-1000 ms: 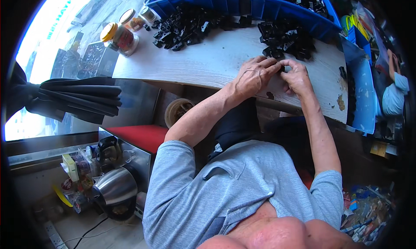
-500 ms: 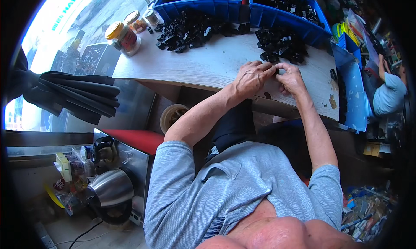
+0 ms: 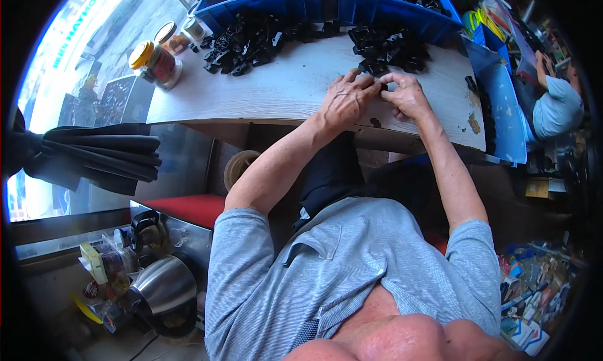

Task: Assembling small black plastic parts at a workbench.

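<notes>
Both hands meet over the front part of the white table [image 3: 282, 91]. Between their fingertips is a small black plastic part [image 3: 384, 88], mostly covered by the fingers. My left hand [image 3: 347, 99] is closed, its fingers curled against the part's left side. My right hand [image 3: 405, 96] pinches the part from the right, thumb and forefinger together. Just beyond the hands lies a heap of black plastic parts [image 3: 392, 47]. A second, wider heap of the same parts [image 3: 242, 44] spreads farther left.
Two blue bins [image 3: 264, 8] of black parts line the table's back. Lidded jars [image 3: 157, 64] stand at its left end. A light blue bin [image 3: 505, 113] adjoins the right edge. A steel kettle [image 3: 164, 284] sits at lower left. Another person [image 3: 558, 107] works at far right.
The whole view has shifted, so the table and heaps appear a little farther left and higher. Both hands stay together at the small black part, with little change in grip.
</notes>
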